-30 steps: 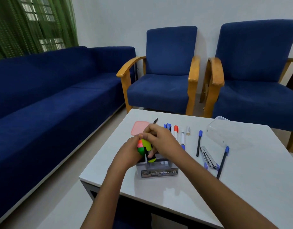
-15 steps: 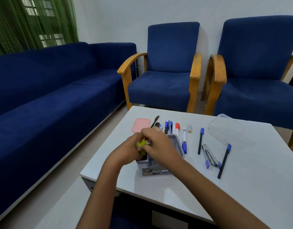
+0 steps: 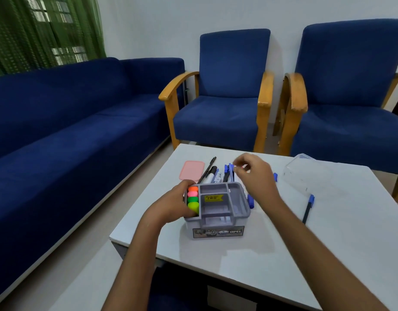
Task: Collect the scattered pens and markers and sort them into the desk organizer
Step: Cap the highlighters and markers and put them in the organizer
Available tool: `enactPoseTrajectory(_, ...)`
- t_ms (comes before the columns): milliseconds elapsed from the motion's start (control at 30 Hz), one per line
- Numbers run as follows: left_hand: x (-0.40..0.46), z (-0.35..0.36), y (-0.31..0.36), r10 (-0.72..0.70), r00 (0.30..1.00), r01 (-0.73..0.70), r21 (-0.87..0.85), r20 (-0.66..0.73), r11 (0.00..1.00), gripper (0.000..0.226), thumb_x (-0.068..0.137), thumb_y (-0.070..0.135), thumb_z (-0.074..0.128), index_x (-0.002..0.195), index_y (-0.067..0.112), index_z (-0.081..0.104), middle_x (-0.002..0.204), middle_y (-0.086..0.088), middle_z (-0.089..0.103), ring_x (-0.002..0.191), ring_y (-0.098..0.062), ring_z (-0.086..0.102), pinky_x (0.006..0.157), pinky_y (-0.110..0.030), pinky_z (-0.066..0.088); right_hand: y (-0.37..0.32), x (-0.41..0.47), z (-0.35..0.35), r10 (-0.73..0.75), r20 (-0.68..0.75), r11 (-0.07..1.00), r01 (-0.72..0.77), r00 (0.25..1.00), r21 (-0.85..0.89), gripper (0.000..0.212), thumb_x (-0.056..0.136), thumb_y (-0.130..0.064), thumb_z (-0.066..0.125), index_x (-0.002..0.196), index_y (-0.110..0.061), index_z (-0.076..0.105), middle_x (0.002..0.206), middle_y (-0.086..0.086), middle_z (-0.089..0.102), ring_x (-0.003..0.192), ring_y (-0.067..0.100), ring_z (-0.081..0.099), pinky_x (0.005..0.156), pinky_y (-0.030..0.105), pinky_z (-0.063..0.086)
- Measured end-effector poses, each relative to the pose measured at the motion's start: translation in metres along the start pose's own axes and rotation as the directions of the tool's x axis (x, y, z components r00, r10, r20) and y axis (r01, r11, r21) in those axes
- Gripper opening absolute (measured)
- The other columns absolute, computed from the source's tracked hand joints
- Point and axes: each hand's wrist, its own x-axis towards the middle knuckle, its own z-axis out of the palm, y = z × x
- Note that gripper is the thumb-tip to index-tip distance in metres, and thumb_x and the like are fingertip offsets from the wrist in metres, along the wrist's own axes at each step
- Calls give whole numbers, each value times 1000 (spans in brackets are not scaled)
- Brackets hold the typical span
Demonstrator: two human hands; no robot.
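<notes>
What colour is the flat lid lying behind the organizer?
Pale pink: the lid shows best in the head view, the only one.

On the white desk (image 3: 283,254), the left hand (image 3: 171,207) grips the grey plastic organizer (image 3: 218,212) holding four bright highlighters (image 3: 193,199); the right hand (image 3: 254,176) pinches a small marker beyond it.

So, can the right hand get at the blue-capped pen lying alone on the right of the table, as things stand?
Probably yes. The blue-capped pen lies flat on bare table with nothing over or against it. The right hand hovers over the pens behind the organizer, its fingers pinching something small, which might get in the way.
</notes>
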Motion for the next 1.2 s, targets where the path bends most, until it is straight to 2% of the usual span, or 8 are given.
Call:
enactPoseTrajectory(67, 0, 0, 1, 1, 1000, -1, 2, 1, 1000, 73, 80, 8, 69, 138, 29, 31, 117, 2, 47, 105, -20, 50, 82, -29, 47, 27, 10, -2, 195, 127, 954, -158, 973, -256, 28, 87, -12, 64, 115, -15, 60, 118, 8, 62, 95, 18, 58, 80, 25, 48)
enactPoseTrajectory(167, -1, 0, 0, 6, 1000, -6, -17, 0, 1000, 72, 81, 6, 68, 138, 28, 31, 115, 3, 45, 105, -18, 49, 81, -27, 45, 55, 4, 4, 371, 359, 864, -177, 857, -470, 45, 84, -13, 69, 126, -18, 55, 132, 9, 54, 111, 26, 57, 93, 31, 48)
enactPoseTrajectory(367, 2, 1, -5, -14, 1000, 13, -54, -9, 998, 73, 79, 6, 70, 136, 31, 33, 118, 1, 49, 106, -21, 51, 89, -34, 49, 63, -10, 9, 335, 302, 822, -120, 892, -557, 43, 82, -25, 71, 120, -15, 54, 120, 11, 59, 104, 26, 55, 88, 31, 48)
enactPoseTrajectory(533, 2, 2, -5, -12, 1000, 12, -71, -4, 997, 73, 79, 6, 70, 136, 32, 32, 118, 3, 47, 107, -19, 50, 85, -30, 48, 61, -14, 5, 327, 205, 841, -185, 922, -509, 27, 85, -14, 64, 111, -14, 56, 111, 12, 60, 80, 18, 50, 70, 21, 40)
enactPoseTrajectory(667, 1, 2, -5, -13, 1000, 13, -65, 0, 998, 73, 80, 6, 70, 136, 32, 32, 119, 3, 47, 109, -19, 50, 86, -30, 48, 43, -14, -13, 238, -68, 912, -247, 969, -327, 20, 90, -12, 60, 110, -8, 59, 106, 13, 62, 82, 15, 49, 73, 21, 39)
enactPoseTrajectory(800, 0, 1, -3, -11, 1000, 11, -47, 3, 999, 72, 81, 6, 69, 137, 31, 31, 121, 3, 46, 109, -18, 49, 85, -29, 47, -2, -12, -49, 49, -265, 988, -86, 963, -131, 8, 88, -6, 57, 94, -3, 61, 92, 13, 61, 80, 15, 49, 64, 15, 36)
enactPoseTrajectory(967, -3, 1, 0, -7, 1000, 7, -36, -7, 999, 71, 81, 6, 68, 137, 30, 32, 118, 1, 48, 107, -20, 51, 84, -30, 48, -64, -24, -66, -109, 80, 982, 95, 991, 165, 9, 83, -2, 57, 81, -7, 65, 79, 1, 58, 72, 13, 53, 64, 22, 45)
enactPoseTrajectory(1200, -7, 0, 5, 34, 999, -33, 56, -24, 998, 73, 82, 9, 69, 141, 25, 29, 131, -5, 51, 108, -20, 51, 92, -31, 47, -87, -41, -18, -245, 249, 957, 275, 937, -94, 4, 85, -15, 56, 82, -14, 59, 85, 1, 50, 77, 11, 47, 61, 15, 34)
